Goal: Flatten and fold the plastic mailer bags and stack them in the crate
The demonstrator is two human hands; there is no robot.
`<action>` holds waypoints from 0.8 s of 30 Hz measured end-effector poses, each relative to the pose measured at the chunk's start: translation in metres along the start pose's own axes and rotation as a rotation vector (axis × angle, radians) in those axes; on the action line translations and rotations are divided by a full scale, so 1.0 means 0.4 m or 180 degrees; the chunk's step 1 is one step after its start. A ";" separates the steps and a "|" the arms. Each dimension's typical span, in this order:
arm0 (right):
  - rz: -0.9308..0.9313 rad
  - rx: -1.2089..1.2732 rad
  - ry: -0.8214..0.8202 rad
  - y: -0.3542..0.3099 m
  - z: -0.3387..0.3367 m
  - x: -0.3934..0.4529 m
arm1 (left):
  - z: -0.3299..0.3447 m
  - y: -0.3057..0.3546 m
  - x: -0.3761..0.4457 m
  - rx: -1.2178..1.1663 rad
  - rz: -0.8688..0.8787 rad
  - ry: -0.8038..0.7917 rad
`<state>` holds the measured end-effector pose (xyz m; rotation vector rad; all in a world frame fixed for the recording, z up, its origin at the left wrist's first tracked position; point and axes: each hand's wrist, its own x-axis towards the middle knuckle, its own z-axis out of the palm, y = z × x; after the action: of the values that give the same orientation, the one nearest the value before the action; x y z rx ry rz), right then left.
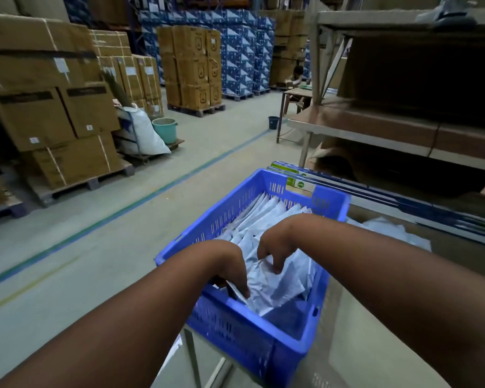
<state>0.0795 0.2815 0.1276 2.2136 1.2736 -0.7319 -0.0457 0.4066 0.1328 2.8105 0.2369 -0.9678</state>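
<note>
Landmark: blue perforated plastic crate [235, 329], standing on the table [375, 357] at its left edge, partly overhanging.
Left hand [230, 271]: reaches over the crate's near-left rim, fingers curled down and pinching the near edge of the topmost white folded plastic mailer bag [266, 289].
Right hand [277, 249]: above the crate's middle, fingers bent, fingertips gripping the same bag's far edge.
Stack: more white folded plastic mailer bags [261, 217] lie overlapped toward the crate's far wall; the near end shows bare bottom.
Loose bags: crumpled white plastic mailer bags [387, 231] wait on the table right of the crate.
Step, judged: setting a folded bag onto the stack.
Risk: slick film may spring open on release, undoing the fold.
Risk: the leaning stack could slide toward the near end.
Risk: downward pressure near the left rim might tip the overhanging crate.
</note>
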 end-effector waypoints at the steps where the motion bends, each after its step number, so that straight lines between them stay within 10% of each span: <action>1: 0.0020 -0.0044 -0.0024 -0.010 0.009 0.015 | -0.004 0.002 0.005 0.0073 0.0013 -0.0017; 8: 0.0155 0.0044 0.0256 -0.021 0.019 0.085 | 0.042 -0.003 0.073 0.0419 0.0039 0.0482; 24: 0.0443 -0.0607 0.0148 -0.043 0.057 0.125 | 0.078 -0.005 0.149 0.1216 -0.0342 -0.0792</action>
<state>0.0806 0.3058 0.0755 2.1485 1.1466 -0.4878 -0.0182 0.4079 0.0712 2.9881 0.1890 -1.5186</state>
